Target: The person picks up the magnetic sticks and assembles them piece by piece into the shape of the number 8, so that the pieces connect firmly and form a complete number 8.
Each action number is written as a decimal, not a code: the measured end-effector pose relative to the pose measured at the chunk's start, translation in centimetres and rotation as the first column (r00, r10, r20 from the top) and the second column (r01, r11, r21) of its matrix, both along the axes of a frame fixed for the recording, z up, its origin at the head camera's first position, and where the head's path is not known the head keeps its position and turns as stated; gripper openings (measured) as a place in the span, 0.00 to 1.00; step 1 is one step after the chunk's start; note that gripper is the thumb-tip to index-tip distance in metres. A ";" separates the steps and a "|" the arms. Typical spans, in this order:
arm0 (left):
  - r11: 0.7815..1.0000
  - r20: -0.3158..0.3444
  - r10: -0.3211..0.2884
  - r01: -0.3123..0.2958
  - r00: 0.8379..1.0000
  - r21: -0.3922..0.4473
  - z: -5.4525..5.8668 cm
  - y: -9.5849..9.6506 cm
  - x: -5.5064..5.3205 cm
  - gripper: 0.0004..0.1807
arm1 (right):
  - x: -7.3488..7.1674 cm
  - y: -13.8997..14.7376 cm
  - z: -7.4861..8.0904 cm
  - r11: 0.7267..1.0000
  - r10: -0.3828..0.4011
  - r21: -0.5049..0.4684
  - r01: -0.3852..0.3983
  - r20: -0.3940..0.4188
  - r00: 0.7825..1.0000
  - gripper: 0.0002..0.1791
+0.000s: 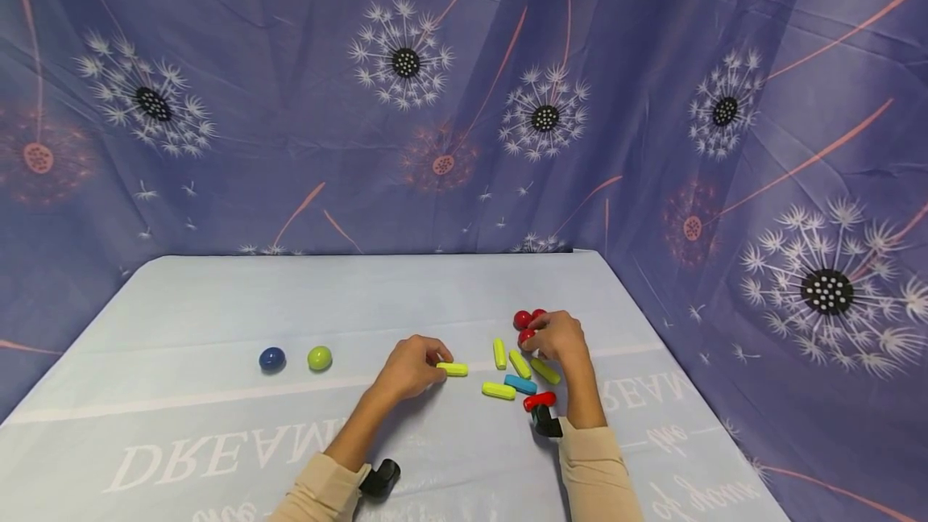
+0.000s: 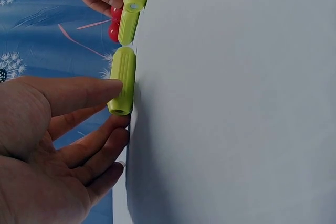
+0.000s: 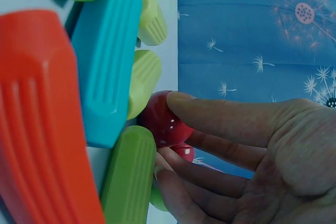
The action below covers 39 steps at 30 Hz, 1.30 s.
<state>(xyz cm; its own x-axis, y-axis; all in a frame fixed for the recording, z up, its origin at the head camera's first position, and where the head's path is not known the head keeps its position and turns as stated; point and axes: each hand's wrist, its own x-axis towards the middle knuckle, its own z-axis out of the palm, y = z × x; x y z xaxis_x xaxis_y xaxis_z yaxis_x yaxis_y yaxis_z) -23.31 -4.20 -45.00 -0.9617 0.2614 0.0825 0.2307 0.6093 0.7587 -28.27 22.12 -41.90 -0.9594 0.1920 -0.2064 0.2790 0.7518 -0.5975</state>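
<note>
My left hand point(image 1: 413, 367) pinches one end of a yellow-green ribbed stick point(image 1: 455, 370), which lies on the table; in the left wrist view the thumb presses on the stick point(image 2: 123, 80) from above. Over on the right, my right hand point(image 1: 561, 336) holds a glossy red ball point(image 1: 527, 337) between thumb and fingers. Its thumb tip lies on the ball point(image 3: 163, 121) in the right wrist view. Two more red balls point(image 1: 522, 320) sit just behind. In front of that hand lie several yellow-green sticks point(image 1: 499, 391), a blue stick point(image 1: 520, 383) and a red stick point(image 1: 540, 401).
A dark blue ball point(image 1: 271, 359) and a lime-green ball point(image 1: 319, 358) stand apart on the left of the table. Pale cloth with printed lettering covers the table point(image 1: 217, 296). A purple-blue curtain point(image 1: 290, 103) with dandelion prints hangs behind and at the right.
</note>
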 end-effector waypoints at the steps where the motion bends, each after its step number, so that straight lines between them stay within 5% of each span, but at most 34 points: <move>1: 1.000 0.002 -0.001 0.001 1.000 0.001 0.0 0.0 0.0 0.10 | 0.0 0.0 0.0 1.000 -0.002 -0.003 0.002 0.000 1.000 0.23; 12: 1.000 0.004 0.008 -0.008 1.000 -0.017 0.3 -0.3 -0.1 0.09 | 0.4 0.0 0.8 0.999 0.010 -0.043 -0.010 -0.002 1.000 0.21; 21: 0.998 0.015 0.064 -0.065 0.998 0.016 0.7 -1.6 -0.6 0.10 | 0.1 -1.1 0.7 0.983 0.113 -0.130 -0.129 -0.127 0.985 0.21; 26: 0.995 0.028 0.089 -0.090 0.996 0.039 0.8 -2.5 -1.0 0.10 | 0.1 -2.6 0.4 0.974 0.182 -0.101 -0.204 -0.190 0.965 0.17; 39: 0.988 0.054 0.150 -0.151 0.987 0.016 1.2 -5.1 -1.5 0.09 | 1.1 -7.2 0.3 0.944 0.274 -0.138 -0.301 -0.186 0.944 0.17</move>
